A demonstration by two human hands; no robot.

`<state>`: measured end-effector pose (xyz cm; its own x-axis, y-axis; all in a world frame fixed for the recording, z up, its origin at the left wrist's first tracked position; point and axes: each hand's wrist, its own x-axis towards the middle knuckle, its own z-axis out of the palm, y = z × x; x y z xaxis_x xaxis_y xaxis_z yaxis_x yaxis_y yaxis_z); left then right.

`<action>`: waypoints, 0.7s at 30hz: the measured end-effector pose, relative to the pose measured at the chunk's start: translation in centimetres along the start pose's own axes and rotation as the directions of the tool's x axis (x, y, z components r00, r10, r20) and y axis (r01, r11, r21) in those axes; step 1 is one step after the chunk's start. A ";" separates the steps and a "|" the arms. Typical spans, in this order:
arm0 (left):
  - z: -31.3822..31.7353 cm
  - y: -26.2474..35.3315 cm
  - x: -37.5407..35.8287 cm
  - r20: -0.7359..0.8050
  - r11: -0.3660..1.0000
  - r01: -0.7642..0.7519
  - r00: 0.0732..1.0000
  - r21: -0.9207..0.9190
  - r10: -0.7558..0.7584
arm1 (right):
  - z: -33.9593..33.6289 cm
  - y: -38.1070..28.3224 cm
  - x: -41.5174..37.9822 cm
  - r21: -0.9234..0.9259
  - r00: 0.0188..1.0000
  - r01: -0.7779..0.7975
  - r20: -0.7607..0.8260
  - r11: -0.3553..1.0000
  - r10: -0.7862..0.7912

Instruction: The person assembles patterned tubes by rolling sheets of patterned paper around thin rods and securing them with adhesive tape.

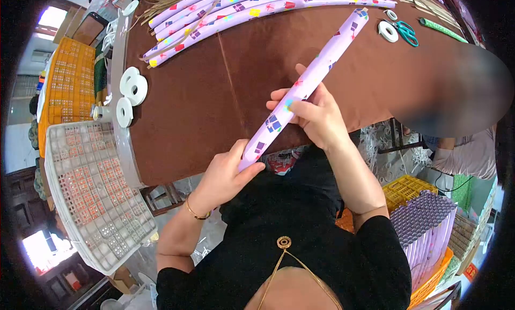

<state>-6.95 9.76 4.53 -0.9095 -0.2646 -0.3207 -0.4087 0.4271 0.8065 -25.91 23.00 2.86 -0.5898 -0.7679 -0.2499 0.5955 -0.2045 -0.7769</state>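
A lilac roll of wrapping paper [316, 74] printed with colourful gift boxes slants over the near part of the table, its far end up to the right. My left hand [228, 168] is closed round the lower end. Further up the roll, my right hand [322, 114] holds it with the thumb across the front and the fingers behind, some poking out on the left. The roll's lowest end is partly hidden by my left hand.
Several similar rolls [236, 9] lie along the table's [182, 111] far side. White tape rolls [134, 87] sit at the left edge; another tape roll [388, 31] and teal scissors [406, 33] lie far right. A white crate [96, 186] stands left. Another person's arm [445, 144] shows at right.
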 end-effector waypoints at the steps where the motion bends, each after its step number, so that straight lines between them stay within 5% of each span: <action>1: 0.0 -0.1 0.1 0.015 1.000 0.011 1.000 -0.028 -0.010 | -0.1 0.1 0.0 0.003 1.000 -0.008 0.001 1.000 0.008; 7: -0.8 1.2 0.6 0.107 0.989 0.125 0.987 -0.076 -0.116 | -1.1 0.3 0.3 0.046 0.995 0.030 0.089 0.998 -0.034; 11: -2.4 1.3 0.6 -0.010 1.000 0.027 1.000 0.001 -0.027 | -2.0 0.2 0.4 0.002 0.996 0.089 0.021 0.996 -0.089; 14: -7.4 4.7 2.1 -0.182 0.968 -0.020 0.981 0.252 0.068 | -4.5 -0.7 0.1 -0.600 0.849 0.405 -0.035 0.690 -0.528; 15: -8.9 6.0 3.2 -0.219 0.894 -0.107 0.951 0.435 0.220 | -5.3 -1.0 -0.1 -0.602 0.844 0.408 -0.037 0.686 -0.535; 16: -10.2 6.6 4.4 -0.236 0.850 -0.156 0.921 0.503 0.309 | -6.2 -1.2 -0.3 -0.785 0.780 0.398 0.017 0.475 -0.625; 17: -11.3 6.2 6.6 -0.246 0.674 -0.260 0.793 0.691 0.557 | -6.9 -1.4 -0.4 -0.911 0.714 0.344 0.095 0.229 -0.693; 19: -13.7 6.7 11.1 -0.187 0.452 -0.223 0.691 0.864 0.698 | -6.9 -1.4 -0.6 -0.907 0.701 0.336 0.061 0.253 -0.711; 20: -14.2 8.2 13.1 -0.203 0.459 -0.125 0.774 0.880 0.600 | -6.8 -1.4 -0.6 -0.901 0.692 0.331 0.029 0.281 -0.721; 21: -15.0 7.7 16.2 -0.174 0.407 -0.178 0.702 0.896 0.690 | -6.9 -1.3 -0.4 -0.892 0.678 0.358 0.045 0.277 -0.733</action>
<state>-23.71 -4.17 13.01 -0.9076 -0.0410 0.4177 -0.0726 0.9956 -0.0599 -30.18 27.71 -0.05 -0.8125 -0.3981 0.4259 -0.5327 0.2099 -0.8199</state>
